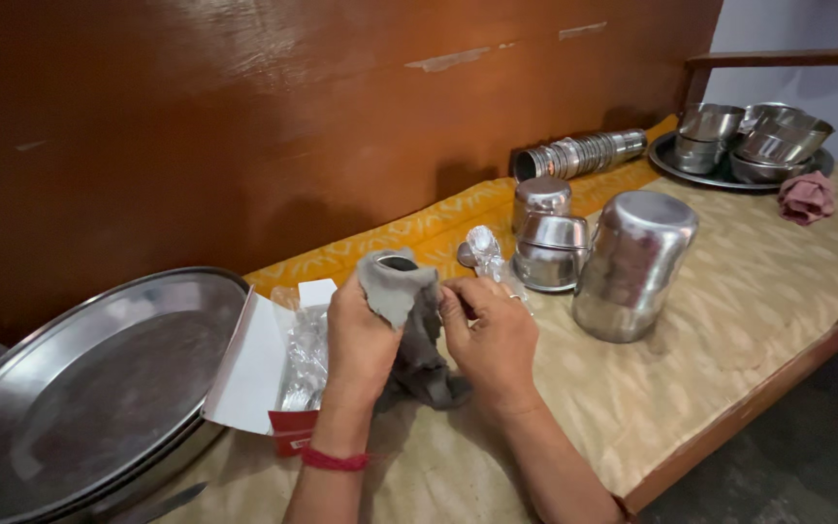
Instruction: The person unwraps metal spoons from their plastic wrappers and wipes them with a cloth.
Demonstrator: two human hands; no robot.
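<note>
Both hands, left (pixel 359 335) and right (pixel 490 335), grip a grey cloth (pixel 409 320) around a spoon (pixel 396 262) above the table (pixel 729 320). Beside them, an open box (pixel 278 374) holds wrapped spoons; farther back, a tray (pixel 666 155) carries steel bowls (pixel 763 136).

Left hand (pixel 361 335) grips a grey cloth (pixel 407 325) bunched around a small steel spoon (pixel 397 262); only the spoon bowl shows above the cloth. Right hand (pixel 490 335) pinches the cloth's other side, fingers closed. Red thread band (pixel 334 460) on left wrist. Just left of the hands: open white-and-red box (pixel 264 374) with plastic-wrapped spoons (pixel 305 354). Far left: large steel platter (pixel 89 388). Behind the hands: 1 upturned steel pot (pixel 632 267), stacked steel cups (pixel 547 238), a lying row of nested tumblers (pixel 579 153). Far right: tray of bowls (pixel 749 146), pink cloth (pixel 807 197).
</note>
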